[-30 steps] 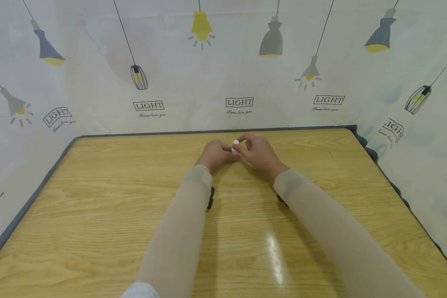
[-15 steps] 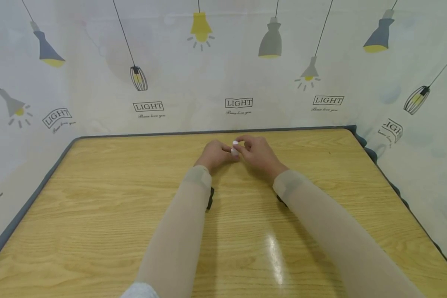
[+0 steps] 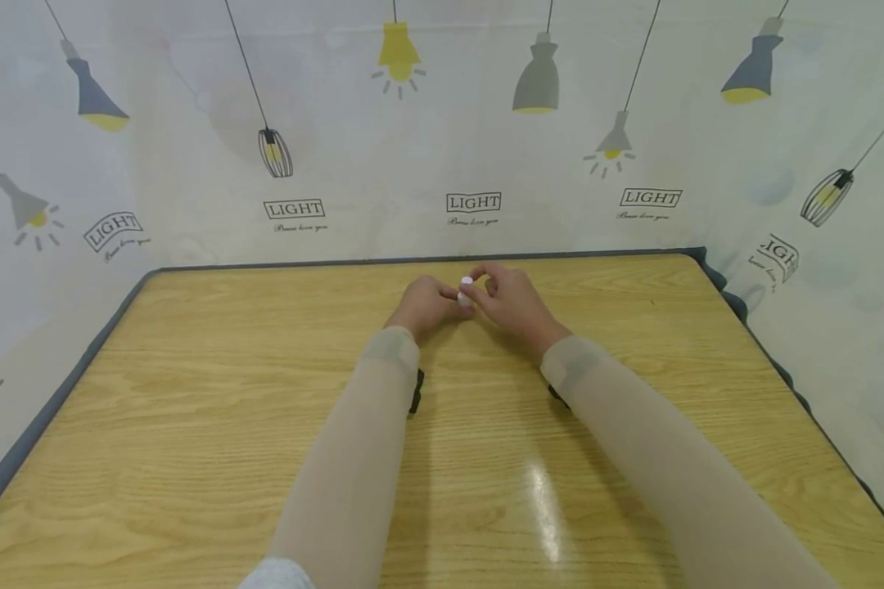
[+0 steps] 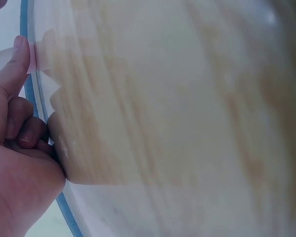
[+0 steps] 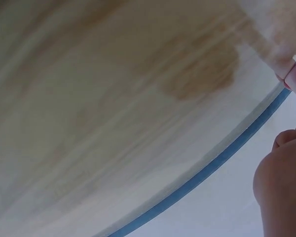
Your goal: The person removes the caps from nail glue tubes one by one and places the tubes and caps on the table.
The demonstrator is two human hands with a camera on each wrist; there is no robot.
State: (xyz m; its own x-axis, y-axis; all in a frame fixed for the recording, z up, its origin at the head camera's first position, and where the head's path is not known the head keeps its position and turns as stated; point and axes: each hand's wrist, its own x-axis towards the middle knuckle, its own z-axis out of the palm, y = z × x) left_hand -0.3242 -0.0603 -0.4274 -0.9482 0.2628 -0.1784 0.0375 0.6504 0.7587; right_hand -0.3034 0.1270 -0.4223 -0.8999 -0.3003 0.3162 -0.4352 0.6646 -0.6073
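Observation:
Near the far edge of the table, a small pale bottle (image 3: pixel 464 300) with a white cap (image 3: pixel 466 281) stands between both hands. My left hand (image 3: pixel 426 304) grips the bottle's body from the left. The left wrist view shows the thumb along the translucent bottle (image 4: pixel 32 57), its base on the table, with the other fingers curled. From the right, my right hand (image 3: pixel 511 298) pinches the cap between thumb and forefinger. In the right wrist view, the right hand (image 5: pixel 283 170) is seen only in part, and its fingertips and the cap cannot be made out.
The wood-grain table (image 3: pixel 265 393) spreads out around both arms. Behind it and at both sides hangs a light cloth (image 3: pixel 383 164) printed with lamps. A dark blue strip (image 3: pixel 302 264) runs along the table's far edge.

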